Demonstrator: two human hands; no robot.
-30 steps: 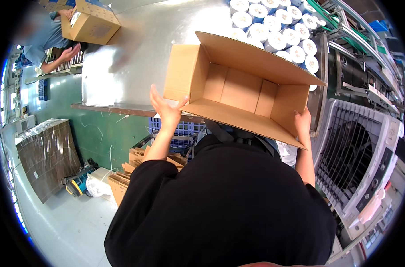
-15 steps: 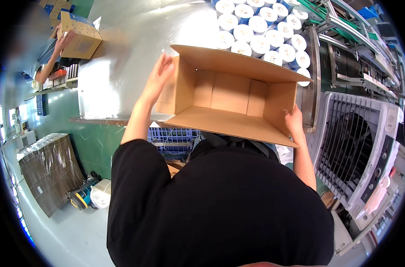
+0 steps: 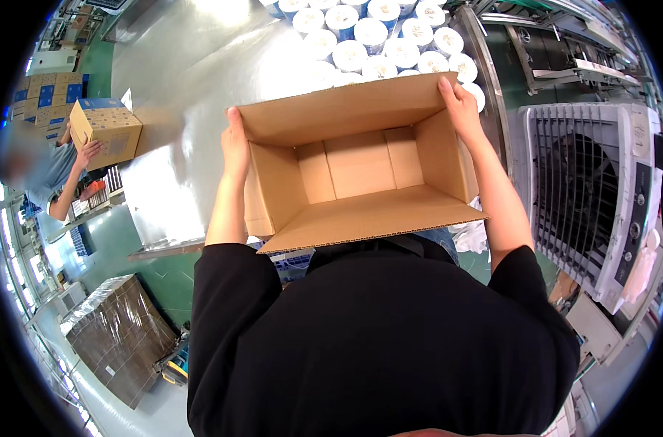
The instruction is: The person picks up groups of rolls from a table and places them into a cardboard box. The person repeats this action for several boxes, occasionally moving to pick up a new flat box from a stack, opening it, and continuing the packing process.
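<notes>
The left hand [image 3: 235, 146] grips the left wall of an open brown corrugated cardboard box [image 3: 360, 171], fingers curled over its edge. The right hand [image 3: 461, 109] clasps the right wall the same way.

You hold the open cardboard box [image 3: 360, 171] between your left hand [image 3: 234, 142] and right hand [image 3: 460, 102], over the metal table [image 3: 178, 146]; the round tubs [image 3: 379, 40] stand behind it, and the cooling unit [image 3: 593, 197] stands to your right.

Matt corrugated cardboard box [image 3: 360, 171]; glossy, seemingly metal table [image 3: 193, 80].

White rolls [image 3: 375, 36] partly behind box [image 3: 360, 167]
</notes>
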